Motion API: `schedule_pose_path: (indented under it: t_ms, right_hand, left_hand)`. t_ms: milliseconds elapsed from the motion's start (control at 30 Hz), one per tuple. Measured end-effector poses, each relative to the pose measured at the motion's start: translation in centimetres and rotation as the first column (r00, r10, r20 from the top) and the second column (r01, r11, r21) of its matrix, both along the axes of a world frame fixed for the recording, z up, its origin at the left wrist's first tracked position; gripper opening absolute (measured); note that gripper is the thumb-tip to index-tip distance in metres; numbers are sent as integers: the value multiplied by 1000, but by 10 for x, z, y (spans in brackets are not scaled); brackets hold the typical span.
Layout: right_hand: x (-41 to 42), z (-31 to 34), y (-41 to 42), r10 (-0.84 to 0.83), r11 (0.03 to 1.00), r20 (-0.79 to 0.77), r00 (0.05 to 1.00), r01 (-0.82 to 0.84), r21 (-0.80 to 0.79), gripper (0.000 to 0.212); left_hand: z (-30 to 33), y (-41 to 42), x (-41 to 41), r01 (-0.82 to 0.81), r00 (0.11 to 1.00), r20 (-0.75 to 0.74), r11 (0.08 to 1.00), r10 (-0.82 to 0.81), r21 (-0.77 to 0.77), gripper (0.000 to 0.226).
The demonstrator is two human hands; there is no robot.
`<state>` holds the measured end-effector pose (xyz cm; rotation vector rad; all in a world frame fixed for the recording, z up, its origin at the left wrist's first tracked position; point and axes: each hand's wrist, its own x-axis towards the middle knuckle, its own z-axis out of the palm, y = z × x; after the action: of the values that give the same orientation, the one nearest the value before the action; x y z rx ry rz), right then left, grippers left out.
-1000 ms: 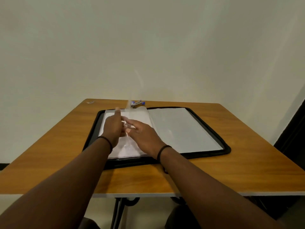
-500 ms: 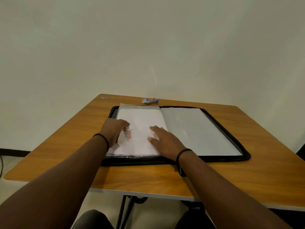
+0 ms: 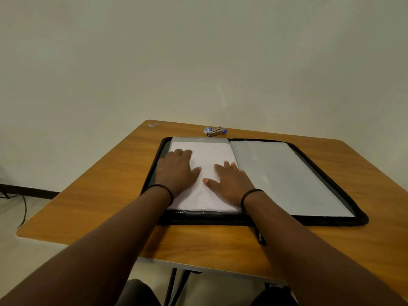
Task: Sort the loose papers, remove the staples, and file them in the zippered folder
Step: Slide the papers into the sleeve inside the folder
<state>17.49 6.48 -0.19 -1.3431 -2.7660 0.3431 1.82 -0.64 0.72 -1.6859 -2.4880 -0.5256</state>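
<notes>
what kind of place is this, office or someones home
Hard to say: probably a plain office or study room. A bare wooden table stands against an empty cream wall, holding only an open black zippered folder with papers and a small stapler. Nothing homely shows.

My tabletop (image 3: 106, 195): orange-brown wood grain
My folder (image 3: 359, 219): black rim, grey sleeves
My papers (image 3: 207, 160): plain white
My stapler (image 3: 215, 131): silver, blue tips
My 2 wristbands (image 3: 162, 189): black

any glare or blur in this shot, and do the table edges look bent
Head view: soft, even light, with faint sheen on the folder's right plastic sleeve; both hands look sharp; wide-angle bowing curves the table edges; the stapler is small and soft.
</notes>
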Motion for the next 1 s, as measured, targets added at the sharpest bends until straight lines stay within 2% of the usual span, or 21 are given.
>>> schedule_pose_path:
  t_ms: [67, 133, 167, 200, 300, 400, 467, 600, 767, 833, 900, 967, 1000]
  right_hand:
    - [2, 8, 11, 12, 998, -86, 996, -17, -63, 54]
    - [2, 18, 28, -18, 1000, -205, 979, 15, -17, 38]
    - [3, 19, 39, -57, 998, -227, 972, 62, 15, 37]
    - [6, 18, 46, -93, 994, -207, 974, 103, 40, 40]
    - [15, -5, 60, -86, 990, 25, 996, 83, 111, 59]
    - [17, -19, 66, -82, 987, 53, 995, 74, 140, 63]
    - [16, -18, 65, -83, 987, 51, 995, 75, 139, 62]
    - [18, -15, 61, -92, 991, 60, 994, 86, 102, 61]
    - [7, -7, 27, -102, 988, 88, 991, 90, 126, 51]
    - [2, -6, 4, -44, 995, 102, 994, 34, 96, 47]
    - [0, -5, -9, -23, 999, 101, 995, 20, 32, 53]
    - [4, -2, -16, -30, 999, 90, 995, 31, -8, 59]
    - [7, 0, -18, -33, 999, 80, 996, 35, -22, 61]
  left_hand:
    - [-6, 15, 8, 122, 993, 7, 991, -122, -64, 61]
    - [-8, 29, 7, 179, 984, 30, 976, -177, -126, 57]
    - [-9, 34, 5, 192, 981, 35, 967, -189, -166, 56]
    - [-12, 35, 2, 191, 982, 34, 960, -188, -207, 56]
    - [-25, 30, -10, 147, 989, 9, 951, -151, -273, 64]
    - [-31, 27, -18, 102, 995, 7, 959, -104, -263, 68]
    - [-29, 25, -21, 41, 999, 0, 963, -42, -265, 68]
    - [-31, 14, -27, -191, 979, 32, 954, 203, -230, 71]
    - [-21, -17, -16, -408, 913, 9, 912, 409, -48, 69]
    - [-16, -27, -22, -454, 885, 98, 890, 456, -42, 70]
    - [-7, -35, -34, -456, 853, 229, 884, 468, -108, 66]
    - [4, -44, -43, -361, 831, 382, 915, 403, -179, 52]
    - [9, -48, -46, -329, 786, 485, 924, 383, -196, 48]
